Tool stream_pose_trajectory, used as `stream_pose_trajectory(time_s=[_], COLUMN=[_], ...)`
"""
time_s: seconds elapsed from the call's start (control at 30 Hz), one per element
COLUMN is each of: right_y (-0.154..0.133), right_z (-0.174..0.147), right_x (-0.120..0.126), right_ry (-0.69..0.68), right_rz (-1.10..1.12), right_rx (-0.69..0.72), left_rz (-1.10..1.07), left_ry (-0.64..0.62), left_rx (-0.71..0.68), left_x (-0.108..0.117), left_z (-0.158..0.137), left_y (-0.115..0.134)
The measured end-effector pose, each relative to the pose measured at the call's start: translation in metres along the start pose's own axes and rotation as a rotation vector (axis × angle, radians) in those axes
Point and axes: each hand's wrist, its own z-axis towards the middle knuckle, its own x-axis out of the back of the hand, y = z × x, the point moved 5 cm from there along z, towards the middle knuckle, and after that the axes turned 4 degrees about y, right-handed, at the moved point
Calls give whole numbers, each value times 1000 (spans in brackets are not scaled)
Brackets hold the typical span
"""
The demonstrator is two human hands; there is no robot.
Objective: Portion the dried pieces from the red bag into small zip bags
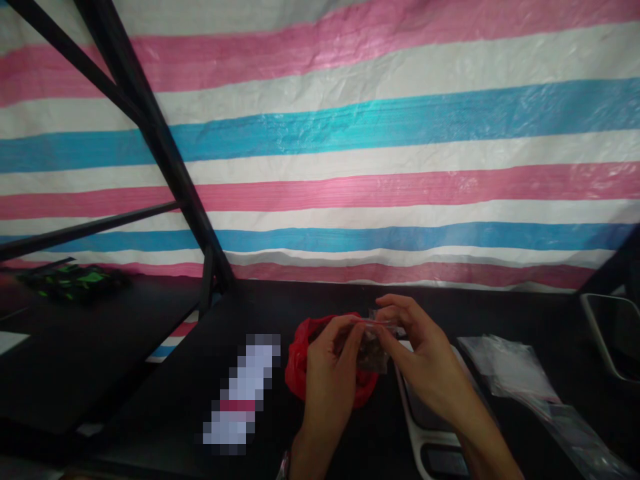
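Note:
Between my two hands is a small clear zip bag (373, 355) with something dark and small inside; its contents are too unclear to name. My left hand (333, 353) pinches the bag's top edge from the left. On the other side, my right hand (417, 340) has its thumb and fingers closed on the same edge. Behind and below the left hand sits a red plastic bag (299, 360) with its mouth open, partly hidden by my hands. A white digital scale (417, 440) lies under my right forearm, its display toward me.
Several clear zip bags (520, 370) lie spread to the right of the scale. A phone-like device (613, 337) is at the far right. Left of the red bag lies a blurred-out white strip (243, 393). A black metal frame (170, 167) rises at left before a striped tarp (375, 127).

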Motion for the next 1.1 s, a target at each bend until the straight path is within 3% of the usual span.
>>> stream_pose_trajectory(time_s=[0.27, 0.4, 0.5, 0.67, 0.73, 0.8, 0.93, 1.0, 1.1], right_y=[-2, -5, 0, 15, 26, 37, 51, 50, 50], right_z=[-2, 1, 9, 20, 20, 22, 24, 19, 1], right_x=[-6, -3, 16, 82, 100, 103, 94, 107, 150], right_ry=[-30, 27, 193, 664, 769, 719, 436, 457, 575], right_rz=[-11, -13, -31, -89, -141, -232, -399, -491, -756], right_rx=[20, 36, 33, 83, 66, 3, -107, -134, -260], left_rz=[161, 262, 277, 302, 326, 347, 366, 373, 360], left_ry=[-50, -83, -47, 100, 155, 206, 241, 250, 250], left_rx=[-81, -113, -170, -225, -234, -240, -241, -231, -219], left_x=[1, -1, 1, 21, 30, 37, 41, 41, 42], left_z=[0, -3, -7, -5, -2, 2, 6, 6, 5], left_y=[1, 0, 4, 13, 16, 17, 19, 20, 23])
